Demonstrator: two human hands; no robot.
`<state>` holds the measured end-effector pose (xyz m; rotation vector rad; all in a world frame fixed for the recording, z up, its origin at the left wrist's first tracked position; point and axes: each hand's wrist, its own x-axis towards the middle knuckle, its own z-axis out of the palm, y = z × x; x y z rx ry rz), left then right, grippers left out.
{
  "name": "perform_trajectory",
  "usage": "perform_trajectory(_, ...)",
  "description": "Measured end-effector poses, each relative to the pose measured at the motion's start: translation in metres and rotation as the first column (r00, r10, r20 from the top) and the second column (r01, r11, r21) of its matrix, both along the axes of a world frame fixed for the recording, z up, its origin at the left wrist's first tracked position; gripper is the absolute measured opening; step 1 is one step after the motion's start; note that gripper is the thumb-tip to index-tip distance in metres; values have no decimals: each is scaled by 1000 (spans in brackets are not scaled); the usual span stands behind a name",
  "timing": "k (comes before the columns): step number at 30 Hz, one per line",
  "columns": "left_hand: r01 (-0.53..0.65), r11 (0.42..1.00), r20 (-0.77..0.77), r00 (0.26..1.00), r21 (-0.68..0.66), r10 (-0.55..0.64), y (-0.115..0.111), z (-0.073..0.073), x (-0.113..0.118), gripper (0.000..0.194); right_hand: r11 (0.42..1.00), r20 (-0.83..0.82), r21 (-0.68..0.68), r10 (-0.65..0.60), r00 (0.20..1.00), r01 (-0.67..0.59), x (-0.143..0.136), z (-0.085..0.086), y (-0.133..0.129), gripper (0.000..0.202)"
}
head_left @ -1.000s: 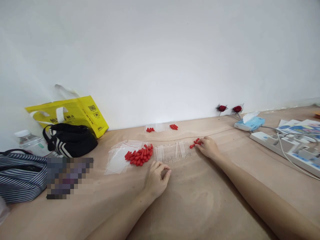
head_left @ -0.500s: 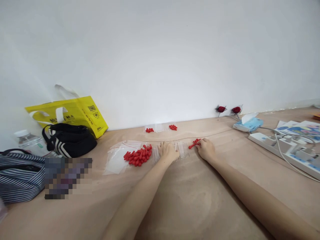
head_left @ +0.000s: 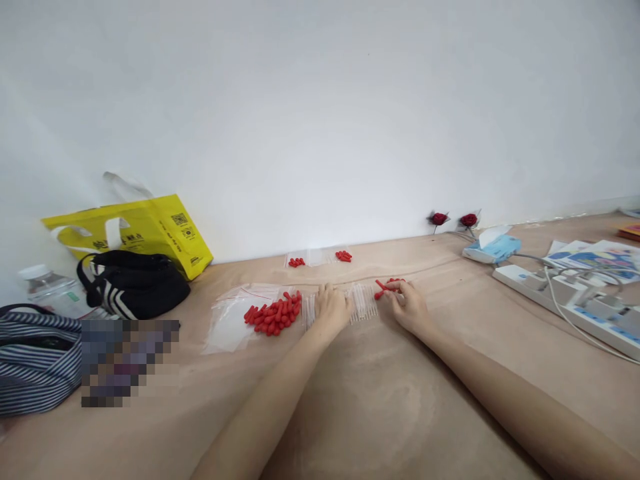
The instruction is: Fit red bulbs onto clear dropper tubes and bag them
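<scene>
My left hand point(head_left: 332, 308) lies over a row of thin clear tubes, like glass droppers point(head_left: 364, 302), its slightly bent fingers resting on them and hiding part of the row. Just left of it is a heap of small red rubber bulbs point(head_left: 274, 315), partly on clear plastic bags point(head_left: 227, 327). My right hand point(head_left: 411, 308) is at the right end of the row, beside a smaller group of red rubber bulbs point(head_left: 381, 287). Its thumb and forefinger are apart at that group, and the hand covers some of the bulbs.
Against the wall lie two small clusters of red bulbs point(head_left: 297, 262) on clear plastic. To the left are a yellow bag point(head_left: 185, 237), a black pouch point(head_left: 150, 287) and a striped bag point(head_left: 37, 360). A tissue pack point(head_left: 493, 249) and power strip point(head_left: 565, 307) with cables are on the right.
My right thumb and forefinger have parted from the red rubber bulb they pinched. Bulbs at that spot now lie at different angles. My left hand stays on the tubes; the view has shifted slightly.
</scene>
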<state>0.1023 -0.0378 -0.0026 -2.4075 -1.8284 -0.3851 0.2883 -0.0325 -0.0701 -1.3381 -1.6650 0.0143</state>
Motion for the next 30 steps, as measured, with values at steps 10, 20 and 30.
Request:
perform_trajectory(10,472,877,-172,875,88,-453,-64,-22,-84,16,801,198,-237,593,780,-550,-12,14,-53,16)
perform_trajectory(20,352,935,333,888,-47,-318,-61,-32,-68,8,826,253,-266,558,790,-498,-23,17,-55,23)
perform_trajectory(30,296,955,446,859,-31,-252,-62,-40,-68,10,798,130,-279,582,802,-534,-35,19,-57,10)
